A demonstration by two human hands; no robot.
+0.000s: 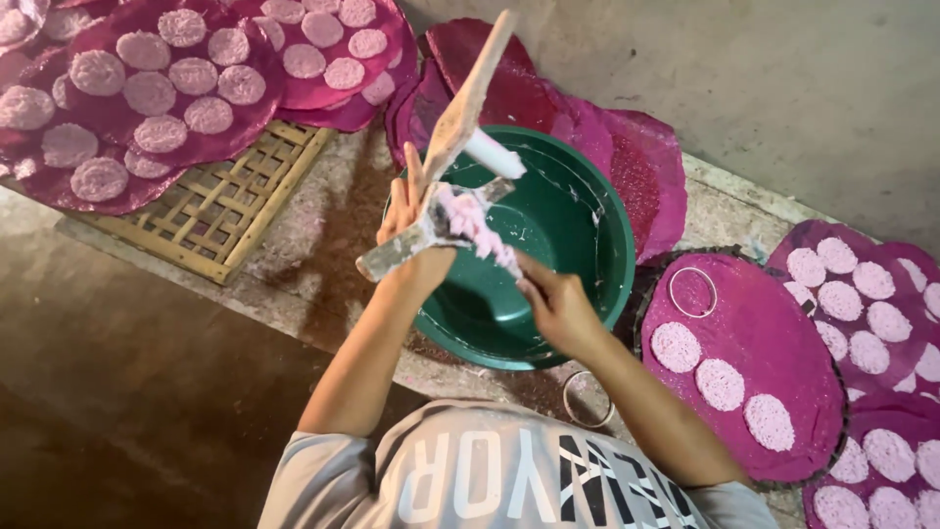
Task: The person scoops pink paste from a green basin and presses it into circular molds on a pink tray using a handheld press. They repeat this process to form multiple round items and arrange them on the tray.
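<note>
A green basin (587, 245) sits on the ground in front of me. My left hand (409, 220) grips a long wooden stick (465, 108) held upright over the basin, together with a crossed metal tool (416, 240) smeared with pale pink dough (478, 225). My right hand (553, 304) touches the lower end of the dough, fingers pinched on it, above the basin's near side. A white lump (494, 155) clings to the stick.
Magenta round mats (774, 343) with pink dough discs (720, 384) lie at the right. More filled mats (166, 88) rest on a bamboo lattice (220, 211) at upper left. A metal ring (692, 291) lies on the near mat, another ring (587, 399) on the floor. A concrete wall (783, 78) is behind.
</note>
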